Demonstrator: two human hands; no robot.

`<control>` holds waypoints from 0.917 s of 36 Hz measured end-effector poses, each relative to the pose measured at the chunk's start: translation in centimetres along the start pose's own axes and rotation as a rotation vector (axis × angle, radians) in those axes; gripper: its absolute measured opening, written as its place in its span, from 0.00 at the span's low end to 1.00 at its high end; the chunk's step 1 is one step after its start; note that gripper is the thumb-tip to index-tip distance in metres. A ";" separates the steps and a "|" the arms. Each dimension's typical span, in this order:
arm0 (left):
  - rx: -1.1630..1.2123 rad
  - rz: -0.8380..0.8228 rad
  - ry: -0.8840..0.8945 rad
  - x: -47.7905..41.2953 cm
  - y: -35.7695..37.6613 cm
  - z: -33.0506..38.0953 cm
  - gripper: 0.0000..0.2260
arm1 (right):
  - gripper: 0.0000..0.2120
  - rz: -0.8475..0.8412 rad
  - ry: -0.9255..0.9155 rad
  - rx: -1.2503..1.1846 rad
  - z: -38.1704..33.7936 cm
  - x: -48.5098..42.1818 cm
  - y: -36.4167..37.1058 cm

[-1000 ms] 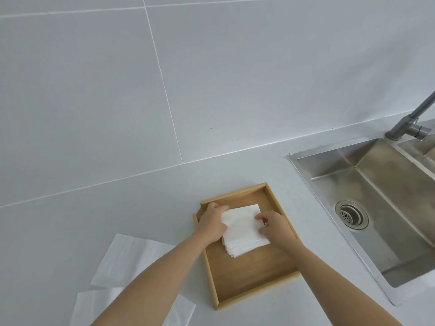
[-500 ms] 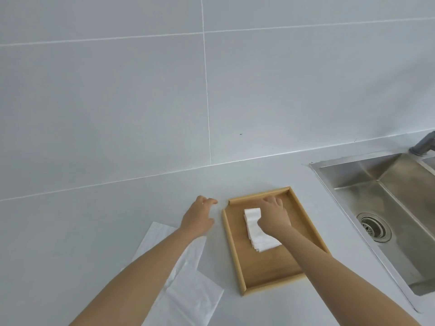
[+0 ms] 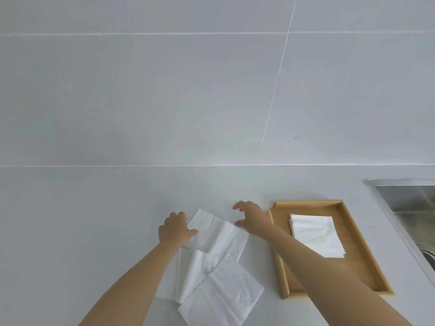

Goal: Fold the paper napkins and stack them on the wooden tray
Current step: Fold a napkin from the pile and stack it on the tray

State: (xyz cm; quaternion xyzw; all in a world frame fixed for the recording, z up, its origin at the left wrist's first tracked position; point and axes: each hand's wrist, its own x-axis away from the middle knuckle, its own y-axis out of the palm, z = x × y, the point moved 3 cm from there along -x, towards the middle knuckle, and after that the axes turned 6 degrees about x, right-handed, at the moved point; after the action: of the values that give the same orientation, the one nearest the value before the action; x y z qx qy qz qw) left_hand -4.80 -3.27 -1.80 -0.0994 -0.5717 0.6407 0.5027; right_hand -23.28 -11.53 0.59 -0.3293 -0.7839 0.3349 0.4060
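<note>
Both hands over unfolded napkins, counter left of tray.

Head view: left hand [image 3: 175,228] rests flat on the top unfolded napkin [image 3: 217,234]; right hand [image 3: 251,217] hovers spread, empty. Folded napkin stack [image 3: 316,234] lies inside the wooden tray [image 3: 308,203]. No legible markings.

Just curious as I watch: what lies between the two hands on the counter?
In the head view, the far unfolded napkin spans the gap between the left hand and the right hand; nothing else lies there.
</note>
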 end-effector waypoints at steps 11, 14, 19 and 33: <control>0.010 -0.016 -0.078 -0.9 1.3 -1.7 0.22 | 0.22 -0.111 -0.112 0.030 -4.2 -4.5 2.4; 0.012 -0.010 -0.071 -1.5 1.6 -1.8 0.21 | 0.23 -0.137 -0.122 0.067 -4.4 -5.6 3.0; 0.052 -0.041 -0.047 -2.5 2.1 -1.9 0.12 | 0.26 -0.181 -0.124 0.108 -4.8 -7.0 4.3; 0.219 -0.005 0.109 -4.4 0.5 -1.2 0.08 | 0.24 -0.165 -0.150 0.051 -5.8 -9.2 4.2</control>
State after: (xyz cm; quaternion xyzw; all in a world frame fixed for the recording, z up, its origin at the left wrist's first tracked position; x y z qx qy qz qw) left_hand -2.16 -5.79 -4.57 -0.0773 -0.4705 0.6918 0.5423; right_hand -13.08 -14.89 -3.96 -0.2273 -0.8278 0.3438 0.3806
